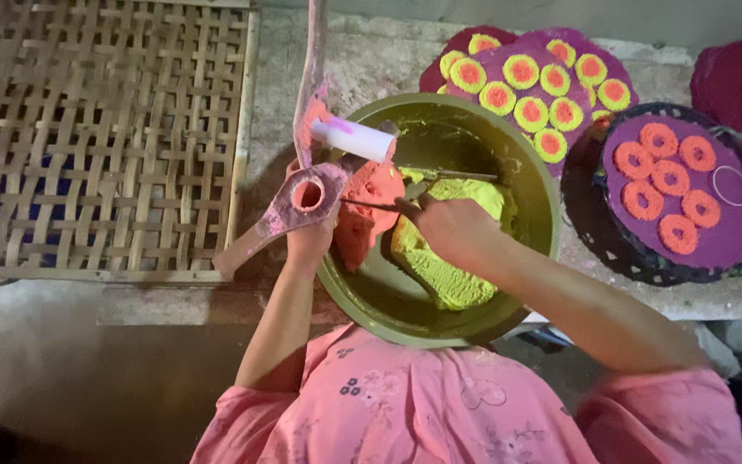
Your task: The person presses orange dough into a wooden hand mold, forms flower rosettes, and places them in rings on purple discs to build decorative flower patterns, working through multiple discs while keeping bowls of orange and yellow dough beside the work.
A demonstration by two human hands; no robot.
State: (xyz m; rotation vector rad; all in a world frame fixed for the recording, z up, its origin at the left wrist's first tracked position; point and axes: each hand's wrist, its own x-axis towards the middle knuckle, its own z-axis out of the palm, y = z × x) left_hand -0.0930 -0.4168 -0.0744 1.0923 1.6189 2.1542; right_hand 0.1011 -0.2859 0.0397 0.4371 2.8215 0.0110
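L hand [309,241] wrapped round a pink-stained mould tool [302,202], a flat piece w/ long handle and a round hole through its head; fingers mostly hidden under it, but the grip looks closed. Hole faces up, likely so paste can be pushed in from above. Held over the left rim of the olive-green bowl [536,185], so drips prob. fall back inside.

R hand [457,230] closed on a thin metal blade [371,205], pinch-type grip, tip aimed at the orange paste [369,210] just beside the mould hole. Wrist rests over the yellow-green paste [448,271]. The two pastes lie side by side in the bowl, touching but not mixed, which keeps the colours apart.

White tube [355,138] lies across the bowl's upper-left rim, one end stained pink; close at hand. A second metal blade [448,174] rests in the bowl near its far wall.

Bowl sits on a rough concrete ledge [371,60]. Left end of ledge: woven bamboo tray [105,137]. Right end: purple discs [551,60] topped w/ yellow-and-orange rings, and a dark basket [586,215] carrying a purple disc [714,232] w/ orange rings, well clear of the wet bowl. Pink floral sleeves at the bottom edge.
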